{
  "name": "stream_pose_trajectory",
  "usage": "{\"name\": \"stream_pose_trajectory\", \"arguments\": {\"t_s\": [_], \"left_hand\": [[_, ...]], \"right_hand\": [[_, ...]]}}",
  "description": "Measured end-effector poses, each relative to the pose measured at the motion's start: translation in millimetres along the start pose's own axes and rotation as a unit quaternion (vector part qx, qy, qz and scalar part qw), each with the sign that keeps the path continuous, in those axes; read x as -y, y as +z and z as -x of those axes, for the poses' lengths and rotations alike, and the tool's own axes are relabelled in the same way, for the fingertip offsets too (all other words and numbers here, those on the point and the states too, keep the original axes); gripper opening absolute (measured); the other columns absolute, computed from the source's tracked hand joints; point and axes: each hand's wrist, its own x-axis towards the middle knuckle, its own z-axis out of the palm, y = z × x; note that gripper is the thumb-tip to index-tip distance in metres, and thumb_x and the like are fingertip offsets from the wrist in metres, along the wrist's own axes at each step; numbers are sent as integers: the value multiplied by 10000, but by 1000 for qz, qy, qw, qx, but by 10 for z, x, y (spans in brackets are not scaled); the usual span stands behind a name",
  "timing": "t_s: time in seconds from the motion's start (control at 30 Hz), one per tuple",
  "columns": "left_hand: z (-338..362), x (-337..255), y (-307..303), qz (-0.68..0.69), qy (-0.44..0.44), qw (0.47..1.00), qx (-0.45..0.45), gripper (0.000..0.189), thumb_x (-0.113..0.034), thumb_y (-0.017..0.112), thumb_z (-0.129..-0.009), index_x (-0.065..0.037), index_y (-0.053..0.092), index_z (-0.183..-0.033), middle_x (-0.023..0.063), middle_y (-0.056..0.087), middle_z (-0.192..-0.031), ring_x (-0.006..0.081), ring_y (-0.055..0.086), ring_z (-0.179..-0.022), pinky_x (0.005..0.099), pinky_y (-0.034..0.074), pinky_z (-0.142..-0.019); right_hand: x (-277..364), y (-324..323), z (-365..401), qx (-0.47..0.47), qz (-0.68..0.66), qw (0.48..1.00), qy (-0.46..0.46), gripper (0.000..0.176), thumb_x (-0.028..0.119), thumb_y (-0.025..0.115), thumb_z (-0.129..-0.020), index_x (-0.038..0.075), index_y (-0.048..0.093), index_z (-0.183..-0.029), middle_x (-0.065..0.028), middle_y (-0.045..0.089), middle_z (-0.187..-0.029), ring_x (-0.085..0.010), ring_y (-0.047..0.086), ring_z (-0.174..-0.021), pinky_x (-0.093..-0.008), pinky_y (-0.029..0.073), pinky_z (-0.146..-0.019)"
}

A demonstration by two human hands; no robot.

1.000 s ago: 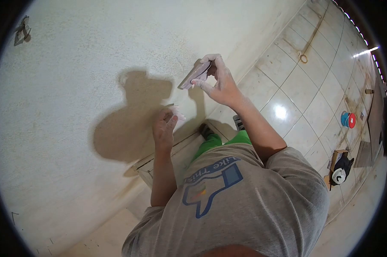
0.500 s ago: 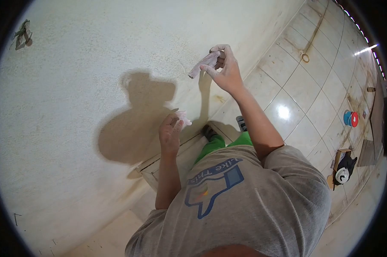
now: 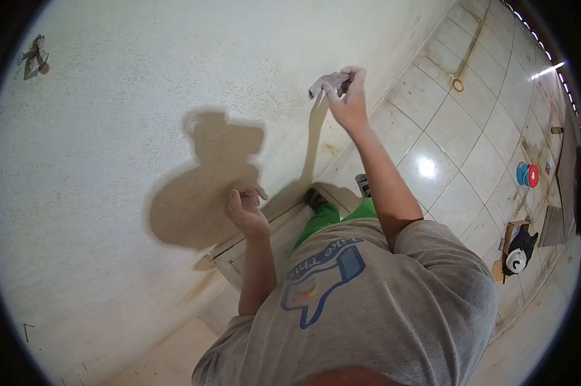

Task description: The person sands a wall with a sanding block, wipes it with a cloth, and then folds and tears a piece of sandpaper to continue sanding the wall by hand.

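My right hand (image 3: 351,103) is closed on a dusty, greyish-white folded sheet (image 3: 327,84), which looks like sandpaper. Its dark-edged end points left, close in front of the pale wall (image 3: 142,77). Whitish dust coats the fingers of that hand. Lower down, my left hand (image 3: 246,211) is raised near the wall with its fingers apart and loosely curved. I see nothing held in it.
A shadow (image 3: 200,199) falls across the wall. Beneath my feet is a low step or box (image 3: 229,260). On the tiled floor (image 3: 444,148) to the right stand a blue bucket with red (image 3: 527,175) and a black bag (image 3: 527,246) beside a cardboard box.
The pinkish-white piece that my left hand held has left it, and its fingers have opened. My right hand has shifted slightly right with the folded sheet.
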Motion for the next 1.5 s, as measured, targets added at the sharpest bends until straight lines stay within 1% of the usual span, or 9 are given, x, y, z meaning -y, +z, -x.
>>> {"name": "stream_pose_trajectory", "arguments": {"t_s": [0.33, 0.5, 0.67, 0.87, 1.03, 1.2, 1.23, 1.37, 1.5], "left_hand": [[134, -44, 210, 5, 201, 979, -24, 337, -144, 458, -911, -82, 382, -589, 44, 369, -519, 161, 394, -470, 310, 324, -481], [101, -109, 260, 48, 215, 975, 4, 303, -139, 472, -896, -81, 393, -609, 33, 357, -519, 161, 399, -469, 320, 325, -480], [165, 101, -17, 44, 166, 985, 18, 302, -207, 490, -904, -75, 431, -639, 40, 362, -532, 163, 387, -468, 315, 326, -486], [212, 145, -71, 30, 182, 983, -5, 356, -321, 495, -924, -47, 515, -698, 47, 392, -544, 152, 400, -469, 306, 294, -443], [220, 70, -172, 73, 190, 979, 10, 359, -343, 472, -940, -50, 524, -740, 9, 353, -551, 143, 359, -474, 285, 272, -427], [345, 122, -169, 45, 115, 992, -26, 434, -457, 420, -964, -96, 521, -746, -3, 327, -547, 148, 338, -489, 309, 263, -500], [358, 139, -181, 42, 123, 991, -25, 450, -472, 417, -966, -95, 528, -745, -2, 332, -548, 151, 346, -489, 312, 266, -507], [344, 18, -112, 90, 102, 991, 12, 533, -541, 389, -975, -87, 543, -742, 2, 328, -545, 169, 382, -489, 323, 281, -506], [225, -1, -56, 95, 120, 988, 26, 616, -592, 339, -986, -63, 548, -750, 10, 317, -533, 187, 400, -487, 325, 313, -501]], "right_hand": [[533, 636, 978, 153, 28, 968, -196, 176, -16, 579, -929, 22, 455, -1048, -123, 581, -947, -220, 606, -915, -374, 478, -845], [-199, 266, 149, -32, -209, 977, 30, 199, -34, 580, -907, 45, 428, -1009, -69, 553, -856, -180, 559, -712, -309, 488, -700], [199, 362, 377, -46, -77, 996, -29, 200, 0, 614, -923, 58, 449, -1018, -57, 547, -848, -125, 529, -715, -280, 447, -658], [456, 667, 1071, 247, -43, 929, -274, 116, 72, 632, -909, 53, 524, -947, -171, 546, -946, -338, 550, -900, -432, 462, -804], [-117, 272, 377, 69, -181, 980, 43, 174, 3, 571, -920, 68, 434, -1005, -63, 533, -899, -184, 546, -880, -317, 457, -796], [-149, 311, 106, -79, 101, 987, -92, 191, -63, 538, -892, 53, 430, -999, -64, 541, -825, -186, 588, -804, -325, 453, -743], [246, 358, 317, 13, -135, 990, 45, 171, -46, 544, -816, 34, 474, -950, -169, 534, -911, -332, 583, -923, -466, 470, -797], [525, 600, 1110, 164, 85, 935, -301, 156, -69, 561, -863, 42, 554, -971, -129, 605, -933, -297, 612, -874, -392, 471, -813], [394, 300, 549, 20, 81, 989, -123, 130, 0, 623, -906, 31, 585, -1026, -84, 648, -924, -215, 639, -885, -357, 503, -831]]}}
